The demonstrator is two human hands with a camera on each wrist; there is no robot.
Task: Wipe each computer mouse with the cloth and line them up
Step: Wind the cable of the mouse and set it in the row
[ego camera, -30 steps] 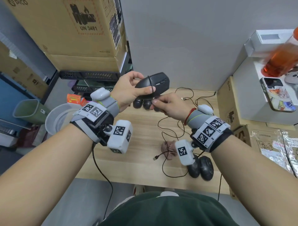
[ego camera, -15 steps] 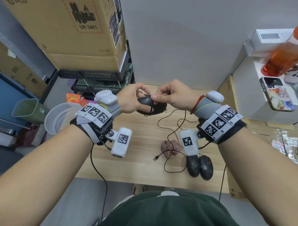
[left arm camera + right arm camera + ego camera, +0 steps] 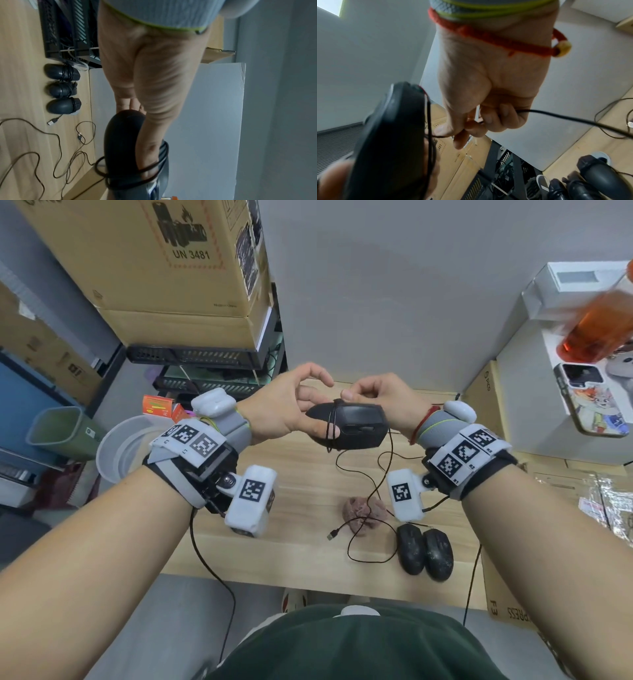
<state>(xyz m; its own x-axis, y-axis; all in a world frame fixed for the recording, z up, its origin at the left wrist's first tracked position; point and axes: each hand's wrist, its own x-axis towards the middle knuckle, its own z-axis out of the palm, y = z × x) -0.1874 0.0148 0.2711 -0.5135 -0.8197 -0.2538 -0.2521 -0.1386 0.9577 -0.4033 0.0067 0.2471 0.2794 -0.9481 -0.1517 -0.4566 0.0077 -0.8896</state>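
My left hand holds a black wired mouse in the air above the wooden table, thumb on its side. Several turns of the mouse's thin black cable lie round its body. My right hand pinches that cable just above the mouse. The brownish cloth lies crumpled on the table under the cable. Two black mice lie side by side at the near right edge. Three more wrapped mice sit in a row at the table's far side.
Loose cables and a USB plug trail over the table. Cardboard boxes are stacked at the left over black crates. A white bucket and a green bin stand on the floor at the left. A phone lies on a white box at the right.
Both hands stayed up with the mouse. The right hand carried the cable from under the mouse to over its top, laying more turns round the body; the mouse now lies flatter.
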